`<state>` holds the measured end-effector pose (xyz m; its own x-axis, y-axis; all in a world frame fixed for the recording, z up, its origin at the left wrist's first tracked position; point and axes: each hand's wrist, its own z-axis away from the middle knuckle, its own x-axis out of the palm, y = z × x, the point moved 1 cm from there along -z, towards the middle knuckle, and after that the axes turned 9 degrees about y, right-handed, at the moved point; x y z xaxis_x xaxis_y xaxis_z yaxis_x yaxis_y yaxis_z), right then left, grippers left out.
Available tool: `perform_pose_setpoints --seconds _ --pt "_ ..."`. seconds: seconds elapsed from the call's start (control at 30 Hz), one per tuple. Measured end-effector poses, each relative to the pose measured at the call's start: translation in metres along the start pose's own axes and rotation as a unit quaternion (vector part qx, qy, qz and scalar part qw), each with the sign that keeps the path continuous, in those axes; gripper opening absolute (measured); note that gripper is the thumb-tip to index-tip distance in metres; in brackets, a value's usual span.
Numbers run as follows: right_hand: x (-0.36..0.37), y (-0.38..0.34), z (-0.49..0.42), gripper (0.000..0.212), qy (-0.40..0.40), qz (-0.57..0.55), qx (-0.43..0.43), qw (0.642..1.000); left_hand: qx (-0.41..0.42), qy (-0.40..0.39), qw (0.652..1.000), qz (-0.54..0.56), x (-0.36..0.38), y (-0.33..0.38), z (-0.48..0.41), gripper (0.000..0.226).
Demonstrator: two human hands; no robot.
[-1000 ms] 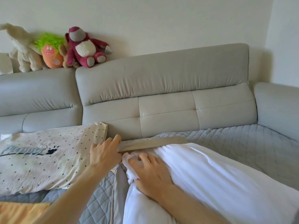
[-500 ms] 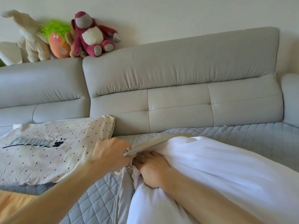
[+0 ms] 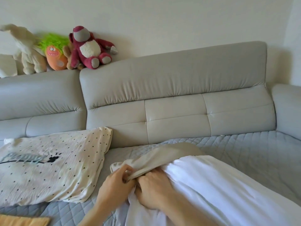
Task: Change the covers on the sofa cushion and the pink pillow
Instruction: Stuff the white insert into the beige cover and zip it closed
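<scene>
The white cushion insert [image 3: 219, 190] lies along the sofa seat [image 3: 254, 149], its long axis running from near right to far left, its far-left corner at the hands. The beige cover [image 3: 164, 158] drapes that corner, mouth opening rightward along the axis. Left hand [image 3: 116, 186] pinches the cover's hem; right hand [image 3: 154, 188], fingers curled, grips the insert's corner just beside it.

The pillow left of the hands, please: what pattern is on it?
Cream with small black dots, plus grey lettering; the head view shows the pillow best.
</scene>
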<state>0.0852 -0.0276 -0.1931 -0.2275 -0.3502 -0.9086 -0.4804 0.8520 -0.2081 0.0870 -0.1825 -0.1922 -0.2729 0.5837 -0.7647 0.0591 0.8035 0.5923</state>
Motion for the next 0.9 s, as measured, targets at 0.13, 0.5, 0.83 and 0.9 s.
perform_pose_setpoints --seconds 0.13,0.5,0.83,0.9 --pt "-0.053 0.01 0.05 0.027 -0.048 -0.198 -0.008 0.979 0.03 0.014 0.996 0.085 0.027 -0.013 0.042 0.038" --pt "-0.075 0.089 0.114 0.118 -0.049 -0.007 0.338 0.94 -0.396 0.016 0.828 0.398 0.003 -0.019 0.045 0.083" --pt "-0.051 0.073 0.163 0.124 0.089 0.04 0.355 0.93 -0.217 -0.051 0.888 0.403 0.037 0.052 0.009 0.036" --pt "-0.054 0.075 0.164 0.122 0.083 0.034 0.361 0.928 -0.19 -0.022 0.886 0.422 0.043 0.05 0.013 0.038"
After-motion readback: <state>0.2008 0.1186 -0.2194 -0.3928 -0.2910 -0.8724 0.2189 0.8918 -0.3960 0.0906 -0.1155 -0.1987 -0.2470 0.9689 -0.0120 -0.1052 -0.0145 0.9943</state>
